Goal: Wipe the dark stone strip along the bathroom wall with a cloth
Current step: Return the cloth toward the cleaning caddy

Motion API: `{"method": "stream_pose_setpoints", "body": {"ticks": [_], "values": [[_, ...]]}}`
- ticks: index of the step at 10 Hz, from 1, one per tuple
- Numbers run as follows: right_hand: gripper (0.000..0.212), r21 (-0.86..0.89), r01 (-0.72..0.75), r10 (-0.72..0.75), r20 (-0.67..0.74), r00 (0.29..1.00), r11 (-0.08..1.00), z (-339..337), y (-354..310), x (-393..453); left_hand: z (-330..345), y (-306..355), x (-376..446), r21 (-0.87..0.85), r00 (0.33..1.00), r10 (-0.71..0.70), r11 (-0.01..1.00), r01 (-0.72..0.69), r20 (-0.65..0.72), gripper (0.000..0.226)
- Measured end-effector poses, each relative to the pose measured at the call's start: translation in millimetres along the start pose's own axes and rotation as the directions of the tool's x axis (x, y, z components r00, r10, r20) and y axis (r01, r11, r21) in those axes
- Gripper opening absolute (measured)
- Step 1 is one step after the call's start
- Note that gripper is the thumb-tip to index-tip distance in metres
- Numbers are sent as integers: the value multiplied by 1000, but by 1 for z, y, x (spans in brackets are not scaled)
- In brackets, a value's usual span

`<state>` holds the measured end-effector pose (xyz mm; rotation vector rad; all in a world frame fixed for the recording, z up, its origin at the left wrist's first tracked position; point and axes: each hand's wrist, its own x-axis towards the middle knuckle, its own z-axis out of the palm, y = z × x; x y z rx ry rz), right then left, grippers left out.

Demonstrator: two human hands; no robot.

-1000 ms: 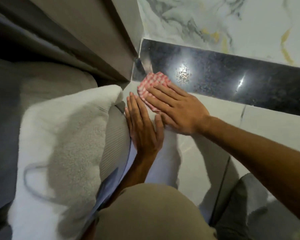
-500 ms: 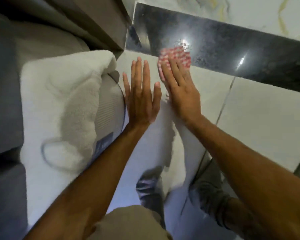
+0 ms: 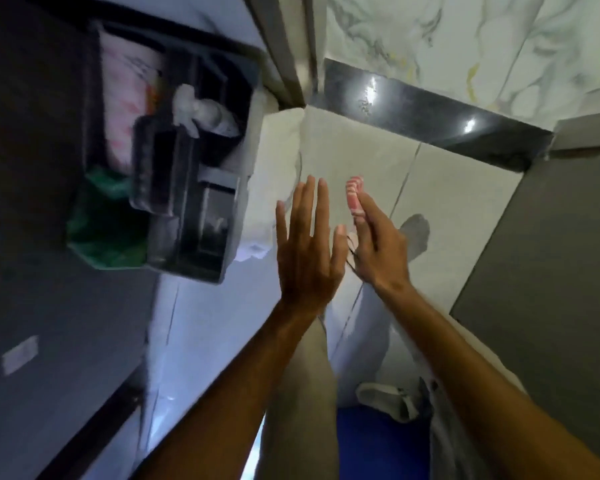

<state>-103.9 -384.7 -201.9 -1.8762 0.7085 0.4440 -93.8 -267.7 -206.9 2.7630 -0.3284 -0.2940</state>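
Note:
The dark polished stone strip [image 3: 430,116] runs along the foot of the marble wall at the upper right, with two light glints on it. My right hand [image 3: 378,244] is lifted clear of it, well below the strip, and holds a folded red-and-white checked cloth [image 3: 354,197] between its fingers. My left hand [image 3: 307,247] hangs in the air beside it, flat, fingers spread, holding nothing. Neither hand touches the strip.
A dark plastic caddy [image 3: 187,188] with bottles and a green bag [image 3: 101,223] stands at the left. A white towel [image 3: 274,174] lies by the door frame [image 3: 284,50]. Pale floor tiles [image 3: 447,202] lie below the strip; a grey panel [image 3: 551,271] stands at the right.
Both hands have pulled back from the strip and risen off the floor. The cloth has left the stone and is now pinched in my right hand. The view has drawn back, revealing the caddy.

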Motion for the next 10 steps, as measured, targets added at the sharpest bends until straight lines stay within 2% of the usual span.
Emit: {"method": "stream_pose_setpoints", "body": {"ticks": [1,2,3,4,5,6,7,8,9,10], "values": [[45,-35,178,-174,85,981,983,1,-101,-54,-92,-41,-25,84,992,109,991,-103,-70,63],[44,-53,276,-249,297,922,960,18,-152,-72,-145,-87,-14,150,981,60,988,-32,-186,63],[42,-127,247,-159,478,864,961,79,-187,-74,-178,-151,17,176,925,-146,960,218,-350,69],[38,-197,166,-68,424,903,966,139,-197,-53,-175,-191,51,232,952,-133,952,200,-276,67],[33,-297,88,48,421,906,951,184,-178,-32,-148,-213,70,264,983,-117,952,152,-144,70],[32,-317,-55,114,172,978,947,230,-136,-9,-92,-228,77,300,995,8,954,24,-104,75],[52,-349,-23,61,97,993,937,252,-109,1,-62,-235,75,300,998,2,954,19,-68,97],[67,-213,-32,81,224,971,977,271,-95,-4,-48,-241,67,340,980,-12,939,-57,198,106],[60,-246,80,17,371,928,966,253,-110,-24,-80,-236,80,418,997,64,907,-38,-48,71],[50,-305,148,9,459,889,941,197,-124,-63,-108,-225,69,332,993,39,943,1,-114,74]]}}
